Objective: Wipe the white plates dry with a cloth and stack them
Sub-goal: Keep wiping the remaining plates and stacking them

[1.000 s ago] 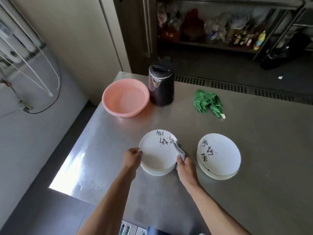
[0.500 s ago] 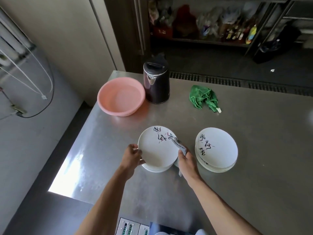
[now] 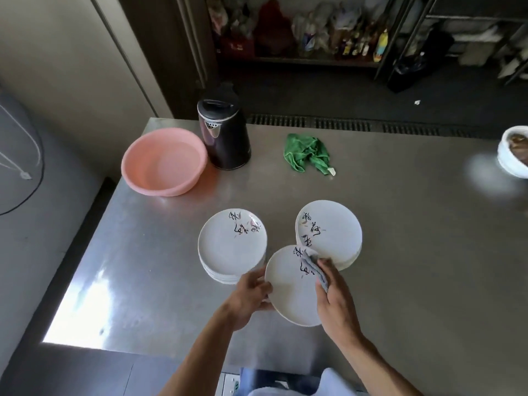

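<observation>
I hold one white plate [image 3: 288, 287] with black brush writing above the steel table, tilted toward me. My left hand [image 3: 250, 292] grips its left rim. My right hand [image 3: 333, 292] presses a grey cloth [image 3: 313, 265] against the plate's right side. To the left, a stack of white plates [image 3: 231, 247] rests on the table. A second stack of white plates [image 3: 331, 232] sits to the right, partly behind the held plate.
A pink basin [image 3: 163, 161] and a black kettle [image 3: 224, 135] stand at the back left of the steel table [image 3: 414, 267]. A crumpled green cloth [image 3: 308, 152] lies behind the plates. A white bowl [image 3: 514, 151] sits at the right edge.
The top plate has been lifted off the left stack and brought toward me, between the two stacks. Both hands moved with it, the cloth still on its right side.
</observation>
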### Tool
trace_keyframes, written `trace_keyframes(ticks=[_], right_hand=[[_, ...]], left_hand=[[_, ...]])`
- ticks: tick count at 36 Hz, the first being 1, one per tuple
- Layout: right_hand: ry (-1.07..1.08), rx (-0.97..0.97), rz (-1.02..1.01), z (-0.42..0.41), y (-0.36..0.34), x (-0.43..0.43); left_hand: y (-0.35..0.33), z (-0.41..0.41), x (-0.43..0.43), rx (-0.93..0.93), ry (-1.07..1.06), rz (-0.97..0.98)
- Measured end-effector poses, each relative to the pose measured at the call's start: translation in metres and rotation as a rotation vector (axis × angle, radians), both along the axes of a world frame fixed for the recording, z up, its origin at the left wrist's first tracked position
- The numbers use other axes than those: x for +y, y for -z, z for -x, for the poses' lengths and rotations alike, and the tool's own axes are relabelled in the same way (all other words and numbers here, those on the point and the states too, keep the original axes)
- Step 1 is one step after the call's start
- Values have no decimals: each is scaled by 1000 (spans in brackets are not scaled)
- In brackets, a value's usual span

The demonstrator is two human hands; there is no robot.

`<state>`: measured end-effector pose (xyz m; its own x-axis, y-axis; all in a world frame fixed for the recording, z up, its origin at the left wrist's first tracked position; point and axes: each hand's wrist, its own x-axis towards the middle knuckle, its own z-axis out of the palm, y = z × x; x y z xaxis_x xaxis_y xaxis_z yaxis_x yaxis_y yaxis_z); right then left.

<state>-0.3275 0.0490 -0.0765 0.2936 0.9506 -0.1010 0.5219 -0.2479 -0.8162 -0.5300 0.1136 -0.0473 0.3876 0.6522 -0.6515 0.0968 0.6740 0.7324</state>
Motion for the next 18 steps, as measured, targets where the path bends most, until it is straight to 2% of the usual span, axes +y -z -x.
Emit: trace_keyframes(ticks=[4, 6, 12, 15, 18], right_hand=[[-136, -301, 22, -12, 20, -46], [-218, -375, 70, -14, 30, -63], [-332, -364, 212, -1, 42, -79], [-365, -367, 302, 9, 52, -74], [-397, -335, 292, 11, 53, -70]], left_hand=[[16, -17, -20, 30, 88, 74], [22, -23, -29, 41, 116, 109], [31, -37, -52, 117, 164, 208], [33, -42, -59, 111, 125, 239], [34, -43, -60, 110, 71, 252]])
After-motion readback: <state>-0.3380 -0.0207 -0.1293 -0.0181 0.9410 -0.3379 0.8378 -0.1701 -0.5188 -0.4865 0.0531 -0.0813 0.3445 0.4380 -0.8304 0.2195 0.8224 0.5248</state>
